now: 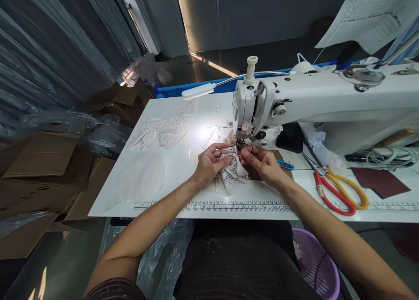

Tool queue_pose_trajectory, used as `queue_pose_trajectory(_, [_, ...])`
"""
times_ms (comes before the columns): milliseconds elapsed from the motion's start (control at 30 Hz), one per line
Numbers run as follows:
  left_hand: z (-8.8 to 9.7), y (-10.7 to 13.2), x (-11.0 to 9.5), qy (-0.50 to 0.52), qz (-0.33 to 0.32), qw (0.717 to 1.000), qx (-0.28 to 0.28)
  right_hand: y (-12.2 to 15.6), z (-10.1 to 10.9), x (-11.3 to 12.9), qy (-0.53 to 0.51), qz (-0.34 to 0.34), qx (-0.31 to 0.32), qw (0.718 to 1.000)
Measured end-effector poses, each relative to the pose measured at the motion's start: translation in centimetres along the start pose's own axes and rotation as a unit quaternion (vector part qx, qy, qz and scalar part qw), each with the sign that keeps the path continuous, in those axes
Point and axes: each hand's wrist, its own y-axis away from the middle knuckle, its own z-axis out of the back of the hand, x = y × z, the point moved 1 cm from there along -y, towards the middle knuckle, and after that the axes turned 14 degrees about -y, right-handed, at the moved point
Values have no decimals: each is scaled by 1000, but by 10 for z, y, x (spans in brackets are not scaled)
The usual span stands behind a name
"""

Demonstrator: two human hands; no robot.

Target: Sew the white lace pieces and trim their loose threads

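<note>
A bunched piece of white lace [235, 171] hangs between my two hands, just in front of the sewing machine's needle area. My left hand [212, 163] pinches its upper left part between thumb and fingers. On the other side, my right hand [261, 162] is closed, thumb against fingertips, at the lace's upper right edge. Something thin and reddish shows near the right fingertips, too small to name. The white sewing machine [253, 112] stands directly behind the hands. More white lace [166, 129] lies spread on the table to the left.
Red and yellow-handled scissors [337, 191] and a maroon scrap [379, 182] lie to the right. Beside my right hand is a blue-handled tool [285, 164]. A lit lamp [199, 91] hangs over the white table [111, 195], which has a printed ruler along its front. Cardboard boxes [42, 173] stand left.
</note>
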Motion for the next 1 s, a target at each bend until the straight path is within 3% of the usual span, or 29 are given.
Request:
queue_pose_trajectory(133, [1, 1, -7, 26, 34, 999, -19, 6, 5, 7, 84, 45, -44, 995])
queue_pose_trajectory(300, [0, 15, -26, -6, 39, 999, 9, 27, -4, 18, 244, 139, 64, 958])
queue_pose_trajectory(433, [2, 35, -38, -36, 39, 997, 54, 40, -10, 20, 166, 104, 63, 979])
queue_pose_trajectory(567, [7, 48, -38, -111, 30, 990, 84, 48, -14, 19, 78, 53, 63, 994])
queue_pose_trajectory(767, [5, 40, -27, -285, -53, 951, 107, 51, -19, 15, 117, 32, 64, 991])
queue_pose_trajectory(1000, [0, 35, -18, -230, -3, 963, 142, 56, -1, 12, 77, 12, -4, 997])
